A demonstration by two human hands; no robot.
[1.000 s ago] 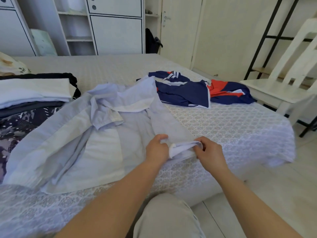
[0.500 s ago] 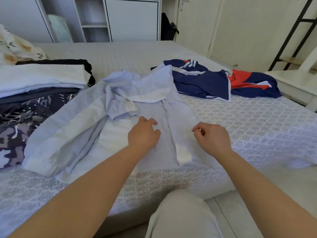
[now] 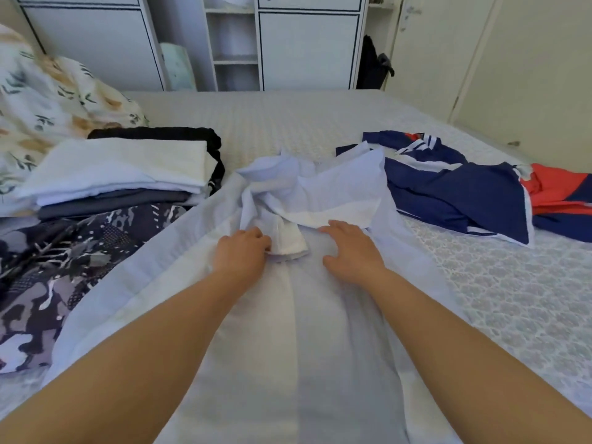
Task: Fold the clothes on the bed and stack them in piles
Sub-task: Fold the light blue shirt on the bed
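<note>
A light blue shirt [image 3: 288, 315] lies spread across the bed [image 3: 496, 299] in front of me, its upper part rumpled. My left hand [image 3: 242, 253] pinches the white cuff [image 3: 290, 240] of a sleeve that lies on the shirt's middle. My right hand [image 3: 350, 251] rests flat on the shirt beside it, fingers spread. A pile of folded clothes [image 3: 121, 174], white on top of grey, stands at the left. A navy, white and red garment [image 3: 464, 193] lies unfolded at the right.
A dark camouflage-patterned garment [image 3: 57, 267] lies at the left, under the pile. A floral pillow [image 3: 48, 100] sits at the far left. White cabinets [image 3: 304, 43] stand behind the bed, with a dark bag [image 3: 373, 65] by the door.
Both hands let go of the cuff near the bed's edge and moved up the shirt. The left now pinches another cuff, and the right lies flat. My view came closer.
</note>
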